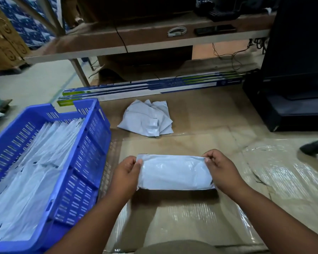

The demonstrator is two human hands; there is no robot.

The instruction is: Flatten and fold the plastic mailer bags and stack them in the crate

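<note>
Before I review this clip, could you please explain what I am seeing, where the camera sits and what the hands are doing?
There is no robot here. One camera is worn on a person's head and looks forward and down at their bare hands. The left hand and right hand each pinch one end of a folded grey mailer, held flat above a cardboard-covered surface. To the left stands a blue crate with folded bags already stacked inside. Farther off lies a crumpled pile of bags not yet folded. Long flat boxes and a shelf lie beyond.
</note>
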